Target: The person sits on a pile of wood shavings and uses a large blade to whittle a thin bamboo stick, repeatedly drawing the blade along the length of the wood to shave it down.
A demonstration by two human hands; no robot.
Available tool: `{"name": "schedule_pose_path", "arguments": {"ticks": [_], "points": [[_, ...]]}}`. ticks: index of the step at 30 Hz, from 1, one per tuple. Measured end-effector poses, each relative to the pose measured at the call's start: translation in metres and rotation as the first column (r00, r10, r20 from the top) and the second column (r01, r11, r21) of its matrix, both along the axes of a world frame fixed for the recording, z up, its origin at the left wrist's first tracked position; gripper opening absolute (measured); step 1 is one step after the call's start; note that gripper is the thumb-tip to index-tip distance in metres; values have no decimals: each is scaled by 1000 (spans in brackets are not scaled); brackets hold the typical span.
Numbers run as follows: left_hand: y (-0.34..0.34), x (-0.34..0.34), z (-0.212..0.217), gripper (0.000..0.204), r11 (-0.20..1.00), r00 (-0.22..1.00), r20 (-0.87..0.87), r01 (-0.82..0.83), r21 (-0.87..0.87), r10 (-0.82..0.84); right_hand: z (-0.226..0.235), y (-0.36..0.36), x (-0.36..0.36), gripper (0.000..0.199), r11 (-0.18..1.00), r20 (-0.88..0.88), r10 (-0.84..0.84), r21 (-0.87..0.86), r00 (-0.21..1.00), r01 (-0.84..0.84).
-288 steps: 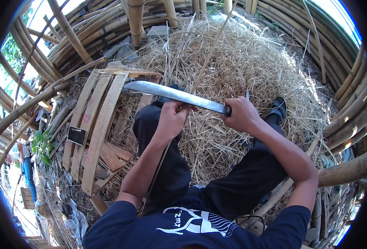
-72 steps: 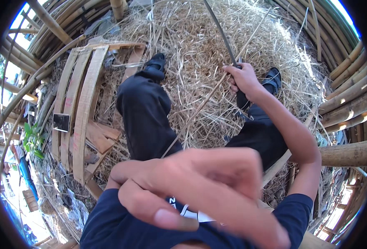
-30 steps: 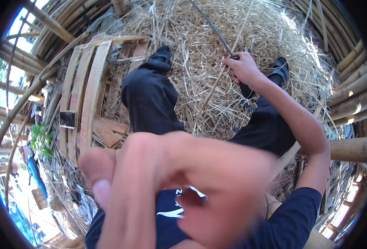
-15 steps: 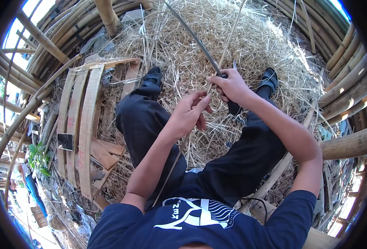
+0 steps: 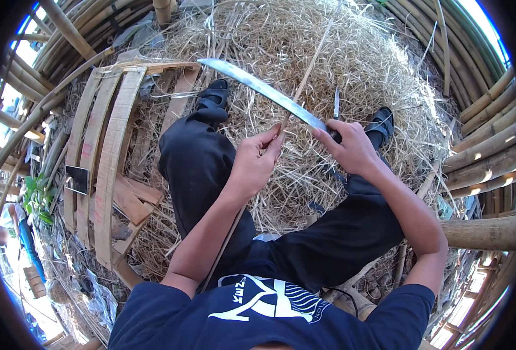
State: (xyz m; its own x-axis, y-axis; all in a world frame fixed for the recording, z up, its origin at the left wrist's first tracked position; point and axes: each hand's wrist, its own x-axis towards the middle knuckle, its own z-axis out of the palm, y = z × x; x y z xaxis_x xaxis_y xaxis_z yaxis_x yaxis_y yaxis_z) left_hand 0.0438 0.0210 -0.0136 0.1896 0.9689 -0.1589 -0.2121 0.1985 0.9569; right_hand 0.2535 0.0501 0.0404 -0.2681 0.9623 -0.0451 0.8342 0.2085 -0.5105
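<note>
A long, thin bamboo strip (image 5: 309,71) runs from the upper right down past my left forearm toward my shirt. My left hand (image 5: 254,162) pinches it between thumb and fingers. My right hand (image 5: 352,146) grips a machete (image 5: 251,86) whose curved blade points up and left, with its flat side catching light. That blade crosses the strip just beyond my left fingertips; whether it cuts into the strip cannot be told. Beside my right hand a smaller knife blade (image 5: 337,101) points upward, its lower end hidden by the hand.
Pale shavings (image 5: 269,35) cover the ground between my sandalled feet. On the left lies a wooden slatted pallet (image 5: 118,151) with a phone (image 5: 77,179) on it. Stacked bamboo poles (image 5: 482,143) line the right side. A person (image 5: 22,230) is at the far left.
The machete has swung to the left and lower, its flat side turning into view. My right hand has shifted right and down. My left fingers have closed more firmly around the strip.
</note>
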Motion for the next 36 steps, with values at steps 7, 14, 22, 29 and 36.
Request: {"name": "schedule_pose_path", "arguments": {"ticks": [7,14,22,29,36], "points": [[1,-5,2,20,1000,998,-62,2,-5,-3,-5,-7,2,52,990,118,134,27,984,-138],[-1,-4,3,19,997,998,21,52,-62,-51,-4,10,16,57,972,204,180,111,962,-205],[-7,-6,14,31,998,1000,11,22,-53,-21,-1,21,34,58,997,116,-3,79,993,-7],[-6,-9,10,26,998,996,-81,23,-54,-28,0,8,21,59,974,161,210,45,964,-220],[-10,-6,9,32,999,999,-32,30,-20,-31,-3,24,44,52,994,-20,-24,105,999,26]]}}
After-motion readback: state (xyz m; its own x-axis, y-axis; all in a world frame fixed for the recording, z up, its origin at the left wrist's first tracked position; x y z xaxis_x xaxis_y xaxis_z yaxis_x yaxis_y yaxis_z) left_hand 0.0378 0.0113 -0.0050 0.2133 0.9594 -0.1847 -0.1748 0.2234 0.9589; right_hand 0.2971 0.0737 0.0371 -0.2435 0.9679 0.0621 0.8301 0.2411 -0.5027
